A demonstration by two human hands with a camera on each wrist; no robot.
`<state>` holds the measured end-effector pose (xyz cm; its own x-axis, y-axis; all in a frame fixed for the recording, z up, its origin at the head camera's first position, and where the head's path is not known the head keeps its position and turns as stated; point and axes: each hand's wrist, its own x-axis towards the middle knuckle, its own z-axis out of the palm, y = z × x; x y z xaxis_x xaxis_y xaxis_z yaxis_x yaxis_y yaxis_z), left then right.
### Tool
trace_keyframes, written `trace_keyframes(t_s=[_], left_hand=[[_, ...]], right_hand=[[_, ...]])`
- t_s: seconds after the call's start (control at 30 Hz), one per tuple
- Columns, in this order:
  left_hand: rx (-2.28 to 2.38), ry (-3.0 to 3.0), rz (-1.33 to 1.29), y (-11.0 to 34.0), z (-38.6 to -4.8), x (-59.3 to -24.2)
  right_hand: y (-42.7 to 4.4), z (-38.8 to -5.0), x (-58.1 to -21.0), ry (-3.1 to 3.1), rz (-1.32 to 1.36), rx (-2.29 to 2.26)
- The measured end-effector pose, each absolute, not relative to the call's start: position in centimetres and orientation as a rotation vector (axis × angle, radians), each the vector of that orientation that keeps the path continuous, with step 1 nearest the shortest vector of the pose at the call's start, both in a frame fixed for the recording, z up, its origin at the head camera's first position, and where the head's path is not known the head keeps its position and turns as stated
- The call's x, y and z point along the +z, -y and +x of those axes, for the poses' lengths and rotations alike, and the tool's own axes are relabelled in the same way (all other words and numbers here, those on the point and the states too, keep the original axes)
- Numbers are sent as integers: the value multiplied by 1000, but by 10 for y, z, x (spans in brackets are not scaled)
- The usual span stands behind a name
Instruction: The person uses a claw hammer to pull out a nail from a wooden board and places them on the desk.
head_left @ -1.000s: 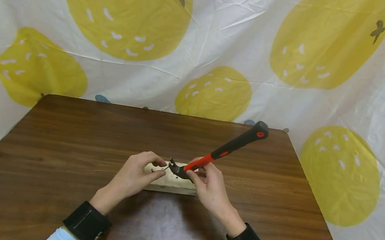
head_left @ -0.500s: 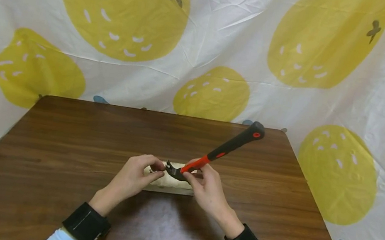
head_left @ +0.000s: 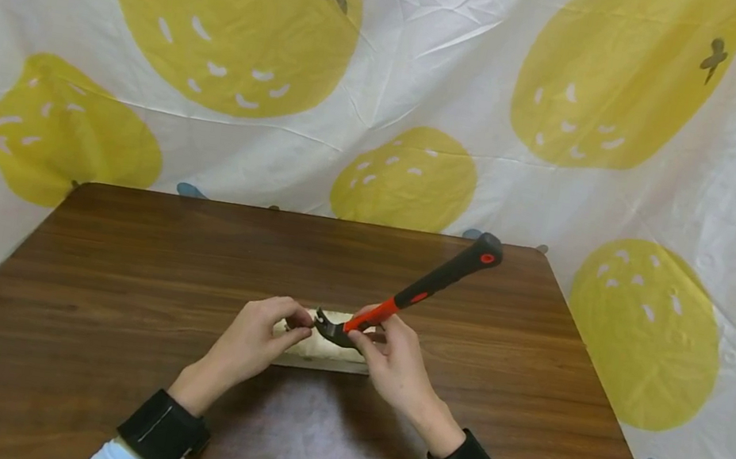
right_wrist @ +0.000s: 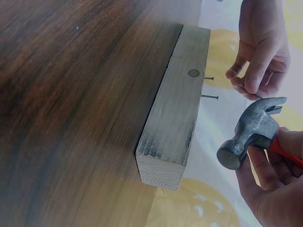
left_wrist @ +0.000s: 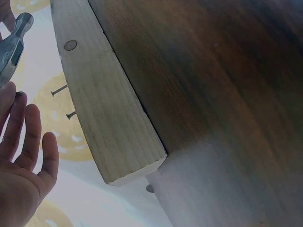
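A claw hammer [head_left: 435,282] with a black and red handle is gripped near its head by the right hand [head_left: 400,363], handle slanting up to the right. In the right wrist view the hammer head [right_wrist: 255,125] hangs above the wood block [right_wrist: 177,109], claw toward the left hand [right_wrist: 265,52]. A thin nail [right_wrist: 251,93] is pinched between the left thumb and fingers, close to the claw. Two nails [right_wrist: 210,97] stand upright in the block's top. In the left wrist view the left hand [left_wrist: 23,156] is beside the block [left_wrist: 102,104].
The brown wooden table [head_left: 113,285] carries the block near its middle. Behind the table hangs a white cloth [head_left: 433,47] with yellow fruit prints. Black bands [head_left: 164,432] circle both wrists over light blue sleeves.
The hammer and right hand have shifted slightly left, bringing the claw up close to the left fingertips. The nail, visible between hand and claw a second ago, is hardly seen in the head view.
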<state>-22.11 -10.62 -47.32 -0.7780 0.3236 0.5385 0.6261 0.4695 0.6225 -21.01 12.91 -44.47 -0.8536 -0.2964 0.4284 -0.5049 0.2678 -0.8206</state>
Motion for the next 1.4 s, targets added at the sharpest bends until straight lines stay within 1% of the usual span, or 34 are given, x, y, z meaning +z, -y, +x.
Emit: trace_keyframes(t_s=[0.07, 0.2, 0.43, 0.77, 1.13, 1.4], left_hand=[[-1218, 2356, -812, 106, -221, -474], [-1220, 2319, -822, 106, -221, -473], [-1223, 2326, -807, 106, -219, -471], [-1183, 2320, -746, 116, -219, -471], [-1094, 2390, -623, 134, -216, -472], [-1018, 2474, -461, 151, -216, -471]], right_hand=[[-131, -215, -454, 2345, 746, 1622], [-132, -216, -457, 2350, 771, 1589], [-133, -216, -462, 2360, 859, 1541], [-134, -217, -466, 2367, 869, 1510], [-138, -220, -469, 2379, 877, 1474], [-141, -222, -471, 2393, 884, 1452]])
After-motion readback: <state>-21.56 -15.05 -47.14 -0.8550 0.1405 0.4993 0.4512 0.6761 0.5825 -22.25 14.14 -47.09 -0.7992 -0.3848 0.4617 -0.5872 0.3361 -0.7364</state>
